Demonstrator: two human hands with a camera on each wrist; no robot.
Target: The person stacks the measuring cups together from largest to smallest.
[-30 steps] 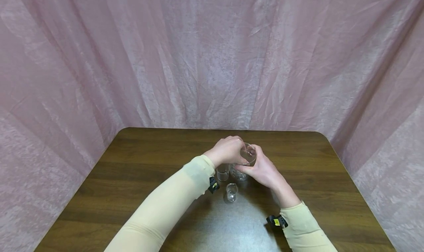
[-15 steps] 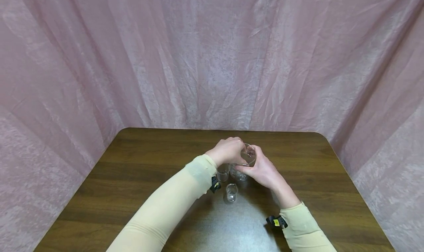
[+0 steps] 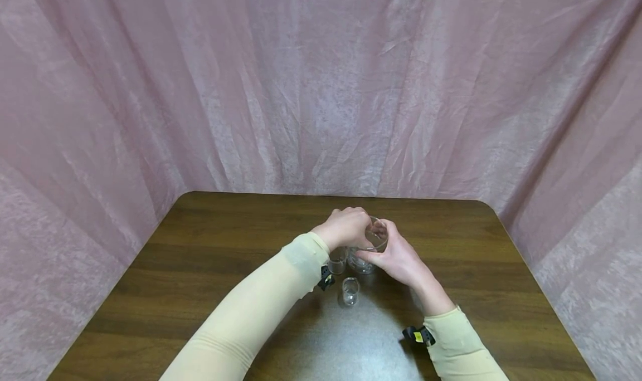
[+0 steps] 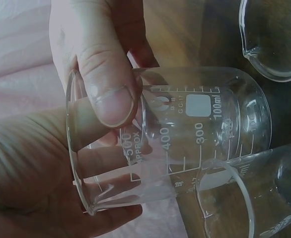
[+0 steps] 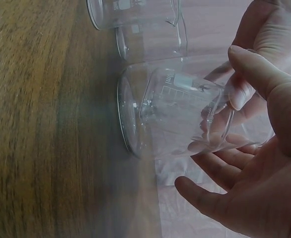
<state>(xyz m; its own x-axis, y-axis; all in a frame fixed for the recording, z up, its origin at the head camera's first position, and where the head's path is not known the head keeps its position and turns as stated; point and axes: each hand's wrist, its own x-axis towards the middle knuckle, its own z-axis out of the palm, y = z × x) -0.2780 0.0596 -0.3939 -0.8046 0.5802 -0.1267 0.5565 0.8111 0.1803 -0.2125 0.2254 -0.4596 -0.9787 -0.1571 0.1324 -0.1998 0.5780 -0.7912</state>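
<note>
A large glass beaker (image 4: 160,196) marked up to 500 stands upright on the table, with a smaller beaker (image 5: 175,109) inside it. My right hand (image 3: 398,258) grips the large beaker near its rim, thumb on the near side. My left hand (image 3: 346,228) comes over from the left and reaches in through the large rim. Seen through the glass in the right wrist view, its thumb and fingers pinch the smaller beaker at the rim. Left of the pair stands another beaker (image 3: 337,265). Closer to me is a small spouted beaker (image 3: 350,293).
The brown wooden table (image 3: 225,219) has rounded far corners. Pink velvet curtains (image 3: 321,91) hang close around its back and sides. Both forearms, in pale sleeves (image 3: 261,292), cross the near part of the table.
My left wrist has shifted very slightly to the right. Both hands and all the beakers stand otherwise as before.
</note>
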